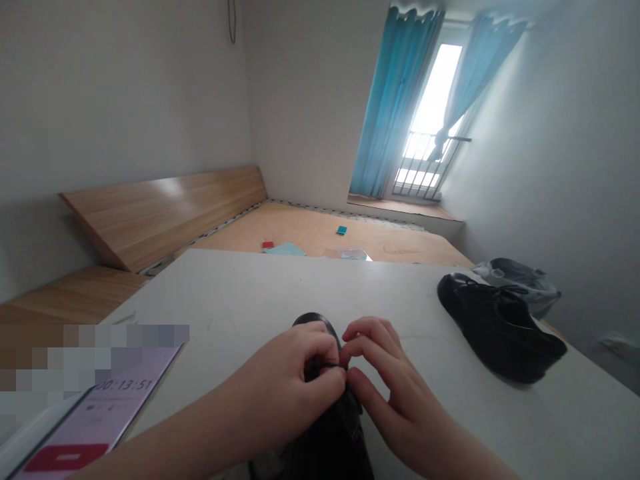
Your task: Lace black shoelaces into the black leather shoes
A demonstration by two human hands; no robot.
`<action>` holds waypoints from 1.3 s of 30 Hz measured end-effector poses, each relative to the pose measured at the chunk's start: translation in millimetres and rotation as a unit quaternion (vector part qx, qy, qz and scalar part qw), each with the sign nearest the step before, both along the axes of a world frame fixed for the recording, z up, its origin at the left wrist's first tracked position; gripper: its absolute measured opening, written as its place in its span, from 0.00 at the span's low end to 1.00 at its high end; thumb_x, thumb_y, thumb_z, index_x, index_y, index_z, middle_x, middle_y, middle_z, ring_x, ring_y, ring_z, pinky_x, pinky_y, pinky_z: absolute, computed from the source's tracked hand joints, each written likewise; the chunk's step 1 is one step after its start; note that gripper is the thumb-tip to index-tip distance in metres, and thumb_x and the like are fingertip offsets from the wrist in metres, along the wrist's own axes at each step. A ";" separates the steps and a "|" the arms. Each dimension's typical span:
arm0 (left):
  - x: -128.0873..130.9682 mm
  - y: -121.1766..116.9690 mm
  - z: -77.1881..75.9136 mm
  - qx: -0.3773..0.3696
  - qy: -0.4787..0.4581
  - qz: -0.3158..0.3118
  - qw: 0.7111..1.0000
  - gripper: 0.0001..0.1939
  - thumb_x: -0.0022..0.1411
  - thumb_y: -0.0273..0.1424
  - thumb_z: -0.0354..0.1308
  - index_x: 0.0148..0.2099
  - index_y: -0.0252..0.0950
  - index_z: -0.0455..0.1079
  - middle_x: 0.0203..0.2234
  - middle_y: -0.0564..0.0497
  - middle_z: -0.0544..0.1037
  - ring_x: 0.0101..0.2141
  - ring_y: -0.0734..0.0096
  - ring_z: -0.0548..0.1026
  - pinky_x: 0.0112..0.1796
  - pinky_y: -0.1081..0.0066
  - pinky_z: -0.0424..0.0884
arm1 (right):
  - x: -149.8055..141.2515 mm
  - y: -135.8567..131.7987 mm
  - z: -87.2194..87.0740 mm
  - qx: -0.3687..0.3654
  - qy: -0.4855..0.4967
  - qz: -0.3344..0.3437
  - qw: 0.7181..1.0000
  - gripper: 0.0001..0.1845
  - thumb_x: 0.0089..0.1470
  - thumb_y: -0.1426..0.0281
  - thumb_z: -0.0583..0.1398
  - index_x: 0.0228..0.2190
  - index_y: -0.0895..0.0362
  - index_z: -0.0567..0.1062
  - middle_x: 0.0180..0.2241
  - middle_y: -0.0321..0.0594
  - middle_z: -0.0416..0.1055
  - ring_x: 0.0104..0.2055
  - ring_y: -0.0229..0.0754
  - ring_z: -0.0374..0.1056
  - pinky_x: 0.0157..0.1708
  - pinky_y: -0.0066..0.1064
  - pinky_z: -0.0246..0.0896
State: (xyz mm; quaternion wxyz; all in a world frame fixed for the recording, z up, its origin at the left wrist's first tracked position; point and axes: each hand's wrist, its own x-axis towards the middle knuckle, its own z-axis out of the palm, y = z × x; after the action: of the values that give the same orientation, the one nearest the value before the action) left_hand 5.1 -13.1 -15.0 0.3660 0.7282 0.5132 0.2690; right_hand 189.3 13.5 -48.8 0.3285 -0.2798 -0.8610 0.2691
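Note:
A black shoe lies on the white table right in front of me, toe pointing away. My left hand and my right hand meet over its top. Both pinch the thin black lace between thumb and fingers. Most of the shoe is hidden under my hands and forearms.
A second black shoe lies at the table's right, with a grey shoe behind it. A phone with a timer screen lies at the lower left. Beyond the table are a bare wooden bed frame, small items on it, and a curtained window.

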 end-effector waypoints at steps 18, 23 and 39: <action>-28.0 -2.0 37.5 0.023 -0.163 0.106 0.981 0.12 0.56 0.36 0.54 0.23 0.39 0.58 0.16 0.60 0.58 0.19 0.76 0.57 0.22 0.74 0.53 | 2.4 14.3 6.3 -0.342 0.179 -0.059 0.921 0.17 0.57 0.58 0.58 0.23 0.56 0.68 0.19 0.31 0.58 0.23 0.35 0.52 0.27 0.29 0.54; -17.5 -4.8 28.3 0.025 0.176 0.072 0.981 0.12 0.61 0.39 0.50 0.30 0.42 0.70 0.18 0.57 0.68 0.21 0.69 0.66 0.23 0.71 0.52 | -3.0 7.7 -2.4 -0.104 -0.026 -0.054 0.993 0.04 0.55 0.72 0.57 0.28 0.55 0.68 0.28 0.36 0.66 0.32 0.40 0.61 0.33 0.32 0.56; -15.6 5.6 10.2 -0.028 0.017 0.010 0.999 0.15 0.62 0.43 0.50 0.30 0.38 0.66 0.27 0.54 0.69 0.31 0.66 0.67 0.34 0.69 0.62 | 2.4 20.8 -13.6 0.104 -0.059 -0.078 0.990 0.05 0.63 0.73 0.52 0.35 0.55 0.67 0.36 0.42 0.67 0.39 0.44 0.63 0.38 0.37 0.60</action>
State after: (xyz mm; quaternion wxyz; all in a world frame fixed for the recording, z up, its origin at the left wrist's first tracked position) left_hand -10.4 -7.5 -4.8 0.3750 0.7170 0.5338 0.2457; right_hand 191.6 34.2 -62.4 0.3245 -0.3260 -0.8777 0.1345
